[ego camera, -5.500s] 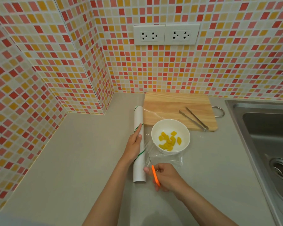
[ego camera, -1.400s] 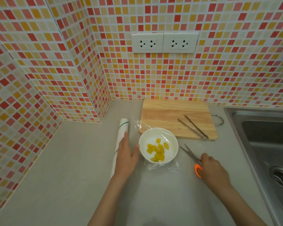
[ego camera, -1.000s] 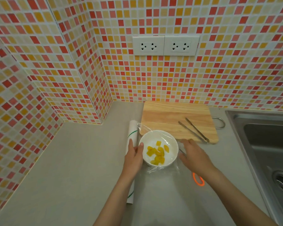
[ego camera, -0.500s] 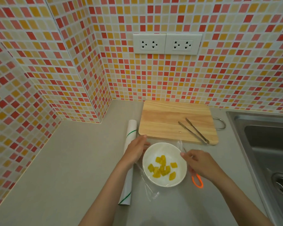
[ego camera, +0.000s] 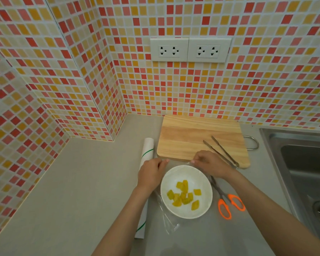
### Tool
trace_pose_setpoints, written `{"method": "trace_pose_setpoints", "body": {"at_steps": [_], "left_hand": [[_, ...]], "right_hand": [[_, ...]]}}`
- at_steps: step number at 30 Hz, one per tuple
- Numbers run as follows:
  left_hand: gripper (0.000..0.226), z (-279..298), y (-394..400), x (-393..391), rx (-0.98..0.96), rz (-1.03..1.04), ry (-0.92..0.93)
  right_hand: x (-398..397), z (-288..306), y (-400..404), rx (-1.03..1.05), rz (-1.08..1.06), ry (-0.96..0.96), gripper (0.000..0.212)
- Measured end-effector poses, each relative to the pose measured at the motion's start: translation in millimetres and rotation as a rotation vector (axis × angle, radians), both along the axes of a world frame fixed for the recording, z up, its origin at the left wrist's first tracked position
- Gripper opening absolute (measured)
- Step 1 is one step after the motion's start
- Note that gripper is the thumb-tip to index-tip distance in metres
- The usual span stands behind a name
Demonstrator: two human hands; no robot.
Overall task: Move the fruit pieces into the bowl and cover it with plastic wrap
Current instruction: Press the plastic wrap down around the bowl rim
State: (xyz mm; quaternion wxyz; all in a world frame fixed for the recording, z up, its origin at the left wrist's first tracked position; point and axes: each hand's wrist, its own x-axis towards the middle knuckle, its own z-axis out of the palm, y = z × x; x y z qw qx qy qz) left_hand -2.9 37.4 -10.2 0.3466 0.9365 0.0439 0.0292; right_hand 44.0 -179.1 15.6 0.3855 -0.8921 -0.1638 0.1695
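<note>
A white bowl (ego camera: 203,183) holds several yellow fruit pieces (ego camera: 183,197) and sits on the grey counter. A clear sheet of plastic wrap (ego camera: 169,224) lies over and around the bowl, its loose edge spilling onto the counter at the near left. My left hand (ego camera: 151,174) pinches the wrap at the bowl's far left rim. My right hand (ego camera: 210,163) pinches the wrap's far edge just beyond the bowl. The white plastic wrap roll (ego camera: 147,150) lies lengthwise to the left, partly under my left forearm.
Orange-handled scissors (ego camera: 227,204) lie right of the bowl. A wooden cutting board (ego camera: 192,137) with metal tongs (ego camera: 220,150) sits behind it. A steel sink (ego camera: 303,163) fills the right side. Tiled walls close in at the back and left.
The scissors were put down on the counter. The bowl slid nearer to me. Both hands went from the bowl's sides to its far rim and took hold of the wrap's edge.
</note>
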Motion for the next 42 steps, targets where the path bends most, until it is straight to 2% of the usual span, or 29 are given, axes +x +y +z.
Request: {"method": "trace_pose_setpoints", "body": {"at_steps": [2,4,7,9,11,14,19,24,26,28,31,34,36,39,42], "left_hand": [[0.051,2,1,2,-0.079,0.017,-0.023],[0.053,3,3,2,-0.111,0.022,0.006],[0.057,3,4,-7,0.024,-0.058,0.083],[0.055,2,3,-13,0.121,-0.110,0.069],[0.053,1,4,-15,0.117,-0.120,0.044],[0.052,0,6,-11,-0.012,-0.047,0.028],[0.047,-2,-1,-8,-0.117,0.023,0.031],[0.050,-8,-9,-16,0.015,-0.018,0.039],[0.051,-9,-11,-17,0.011,-0.012,0.020],[0.052,-9,-10,-14,-0.081,-0.009,0.013],[0.053,-11,-10,-6,-0.319,-0.006,0.033],[0.054,-14,-11,0,-0.595,0.069,0.181],[0.058,-18,-12,4,-0.711,0.085,0.262],[0.055,-21,-16,9,-0.735,0.111,0.328],[0.055,-27,-18,12,-0.620,0.132,0.322]], "right_hand": [[-2,-2,0,0.180,-0.072,0.054,0.025],[-3,-5,3,0.257,-0.088,0.091,0.022],[-3,-9,6,0.329,-0.127,0.091,0.021],[-3,-11,10,0.382,-0.149,0.084,0.024],[-3,-13,15,0.427,-0.180,0.088,0.025],[-3,-19,18,0.455,-0.269,0.090,0.028],[-6,-22,15,0.452,-0.317,0.098,0.030],[-4,-20,16,0.472,-0.327,0.091,0.024],[-5,-22,18,0.494,-0.338,0.091,0.025],[-6,-24,17,0.513,-0.357,0.083,0.025],[-6,-28,15,0.532,-0.372,0.065,0.026],[-6,-33,11,0.535,-0.398,0.045,0.029],[-8,-36,7,0.533,-0.406,0.051,0.029],[-12,-40,1,0.551,-0.447,0.080,0.035],[-18,-44,-3,0.572,-0.521,0.138,0.037]]}}
